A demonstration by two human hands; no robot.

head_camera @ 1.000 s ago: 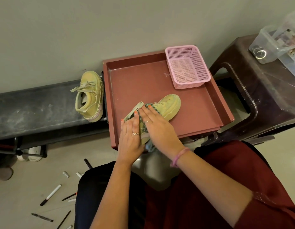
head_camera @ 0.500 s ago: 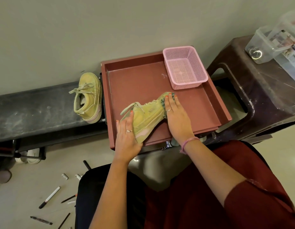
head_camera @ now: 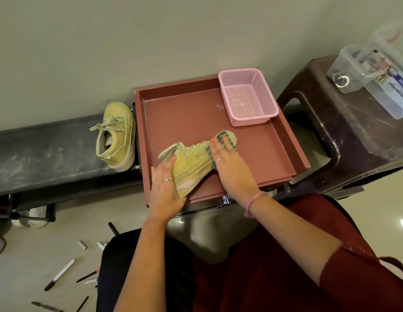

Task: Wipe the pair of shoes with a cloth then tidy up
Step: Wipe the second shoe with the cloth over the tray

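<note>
Your left hand [head_camera: 165, 188] pins the heel of the yellow-green sneaker [head_camera: 191, 167] near the maroon tray's [head_camera: 295, 154] front rim, its long axis running toward the pink basket [head_camera: 248, 95], while your right hand [head_camera: 227, 163], fingers flat, presses the checked cloth [head_camera: 225, 137] on the toe.

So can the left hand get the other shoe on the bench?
Probably yes. The other shoe sits in the open just outside the tray wall, nothing covering it, though the left hand is busy steadying the shoe in the tray.

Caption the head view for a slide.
Right hand presses checked cloth on yellow-green sneaker in red-brown tray; left hand steadies heel.
</note>
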